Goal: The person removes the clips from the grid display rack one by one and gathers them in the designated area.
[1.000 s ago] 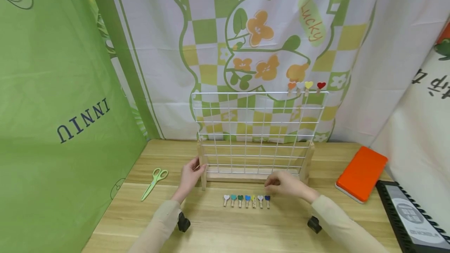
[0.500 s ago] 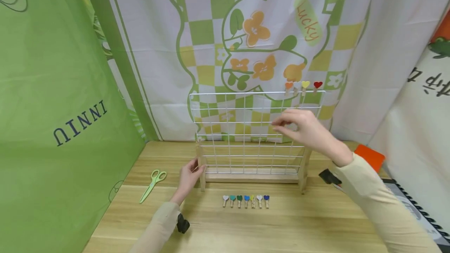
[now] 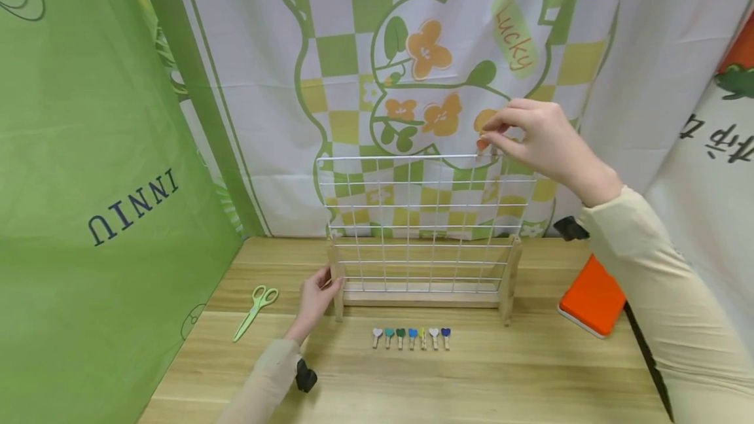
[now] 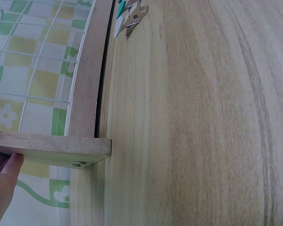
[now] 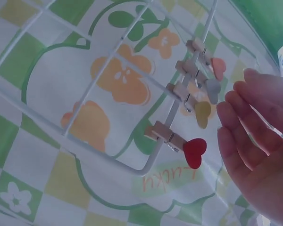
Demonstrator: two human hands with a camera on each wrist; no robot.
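Left hand (image 3: 315, 294) grips the wooden left post of the white wire grid rack (image 3: 424, 228) standing on the wood-grain worktop (image 3: 412, 378). Right hand (image 3: 533, 139), fingers loosely extended in the wrist view, reaches four heart-topped wooden clips (image 5: 198, 87) on the rack's top-right edge; seven more clips (image 3: 412, 337) lie in a row below.

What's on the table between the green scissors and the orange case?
In the head view, between the green scissors and the orange case stand the wire grid rack, its wooden foot held by the left hand, and a row of heart clips.
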